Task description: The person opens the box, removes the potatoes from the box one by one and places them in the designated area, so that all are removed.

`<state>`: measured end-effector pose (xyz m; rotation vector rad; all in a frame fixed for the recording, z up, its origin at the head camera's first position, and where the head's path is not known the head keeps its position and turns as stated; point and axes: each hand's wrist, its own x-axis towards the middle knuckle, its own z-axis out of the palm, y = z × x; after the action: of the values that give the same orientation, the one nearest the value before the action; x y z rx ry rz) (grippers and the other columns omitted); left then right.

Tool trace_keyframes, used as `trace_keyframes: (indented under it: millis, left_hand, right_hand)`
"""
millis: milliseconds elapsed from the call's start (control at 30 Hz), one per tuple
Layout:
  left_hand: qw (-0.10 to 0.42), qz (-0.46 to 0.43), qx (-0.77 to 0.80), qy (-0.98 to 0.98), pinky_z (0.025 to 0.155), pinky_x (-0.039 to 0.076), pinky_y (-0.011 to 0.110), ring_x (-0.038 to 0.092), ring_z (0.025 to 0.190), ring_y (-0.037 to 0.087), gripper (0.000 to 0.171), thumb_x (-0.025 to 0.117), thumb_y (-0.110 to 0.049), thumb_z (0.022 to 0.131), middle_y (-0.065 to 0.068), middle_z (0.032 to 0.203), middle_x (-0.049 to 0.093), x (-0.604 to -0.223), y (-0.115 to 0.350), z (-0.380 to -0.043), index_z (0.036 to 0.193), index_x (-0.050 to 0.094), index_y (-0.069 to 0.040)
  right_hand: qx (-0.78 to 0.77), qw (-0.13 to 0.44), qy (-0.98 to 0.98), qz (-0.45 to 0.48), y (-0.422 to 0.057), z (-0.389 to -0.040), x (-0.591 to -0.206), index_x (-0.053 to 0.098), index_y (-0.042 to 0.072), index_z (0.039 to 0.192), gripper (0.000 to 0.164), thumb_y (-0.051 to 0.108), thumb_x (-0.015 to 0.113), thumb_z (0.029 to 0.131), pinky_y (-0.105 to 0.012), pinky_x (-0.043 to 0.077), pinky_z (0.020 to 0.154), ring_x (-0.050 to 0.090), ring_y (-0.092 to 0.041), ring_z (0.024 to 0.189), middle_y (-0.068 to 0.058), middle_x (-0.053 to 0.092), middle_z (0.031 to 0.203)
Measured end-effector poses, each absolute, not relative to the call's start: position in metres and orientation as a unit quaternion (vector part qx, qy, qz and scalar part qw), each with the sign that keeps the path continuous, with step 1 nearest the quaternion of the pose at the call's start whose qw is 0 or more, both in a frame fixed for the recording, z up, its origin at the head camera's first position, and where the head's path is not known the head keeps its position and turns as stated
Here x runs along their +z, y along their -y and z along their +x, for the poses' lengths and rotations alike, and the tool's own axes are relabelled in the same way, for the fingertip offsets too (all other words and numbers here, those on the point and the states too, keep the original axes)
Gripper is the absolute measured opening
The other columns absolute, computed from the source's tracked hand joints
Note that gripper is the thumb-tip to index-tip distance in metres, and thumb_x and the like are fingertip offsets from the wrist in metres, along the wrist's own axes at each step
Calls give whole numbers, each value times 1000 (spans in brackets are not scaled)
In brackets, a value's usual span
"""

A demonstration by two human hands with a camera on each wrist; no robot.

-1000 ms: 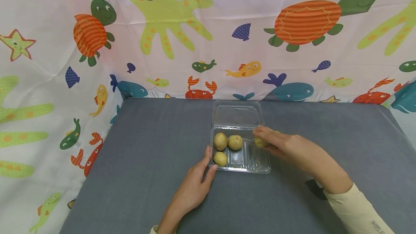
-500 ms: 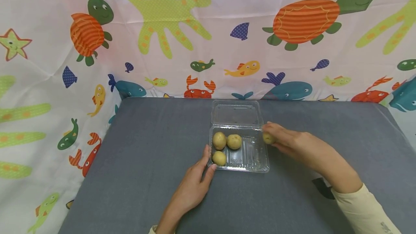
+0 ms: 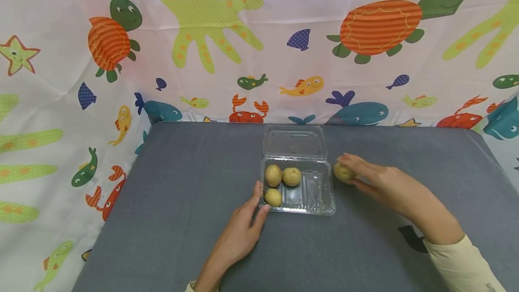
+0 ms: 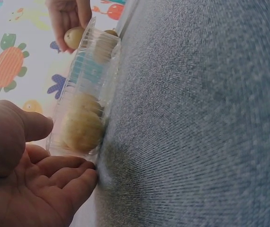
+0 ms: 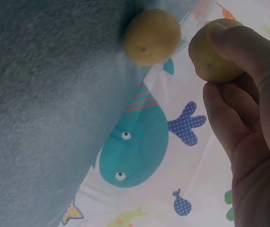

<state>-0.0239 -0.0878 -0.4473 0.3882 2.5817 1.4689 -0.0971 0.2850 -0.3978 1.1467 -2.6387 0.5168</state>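
Observation:
A clear plastic clamshell box [image 3: 308, 211] lies with its lid folded back, three potatoes grouped at its left side; one is the front potato [image 3: 273, 198]. My left hand [image 3: 239, 233] rests against the box's front left corner, its fingers fairly straight in the left wrist view. Just beyond the right wall, my right hand [image 3: 389, 188] pinches a potato [image 5: 215, 52] between thumb and fingers, raised off the table. Another potato [image 5: 152, 38] sits on the table close to it in the right wrist view; the head view does not show it separately.
The grey cloth-covered table [image 3: 194, 193] reaches back to a hanging curtain [image 3: 227, 57] printed with sea animals. The box's open lid [image 3: 294, 142] lies toward the curtain. A dark leaf-shaped patch [image 3: 412, 239] shows beside the right forearm.
My right hand has drawn the potato from over the box's right side out past its right wall. The left hand and the three potatoes in the box have stayed put.

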Motion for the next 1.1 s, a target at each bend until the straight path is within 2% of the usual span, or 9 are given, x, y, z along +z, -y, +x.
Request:
trace_keyframes:
  millis: [200,467,833,1100]
  left_hand:
    - [59,136,486,-861,124,31,50,35,154,26,68,54,-28,113,13,168,36,-447,88,-23,166,24,0]
    - [80,123,488,-860,126,30,46,32,155,19,68,55,-28,113,7,169,33,-446,88,-24,167,22,-4]
    - [82,124,488,-860,126,30,46,32,155,18,68,55,-28,113,7,169,33,-445,88,-25,168,22,-4]
    - [77,125,487,-861,126,30,46,33,155,19,68,56,-26,113,8,169,33,-446,87,-25,167,23,-3]
  right_hand:
    - [175,114,899,385,-291,-96,-399,58,9,151,70,57,28,109,-42,64,78,76,-31,110,-15,65,146]
    - [170,126,898,387,-299,-95,-399,57,11,152,70,57,27,109,-40,61,78,75,-31,111,-16,66,144]
    - [170,131,900,379,-309,-95,-404,58,9,150,71,58,27,109,-41,63,71,77,-34,102,-20,67,140]
    - [167,131,903,373,-315,-94,-407,59,9,149,71,58,27,109,-42,62,73,77,-33,105,-18,68,140]
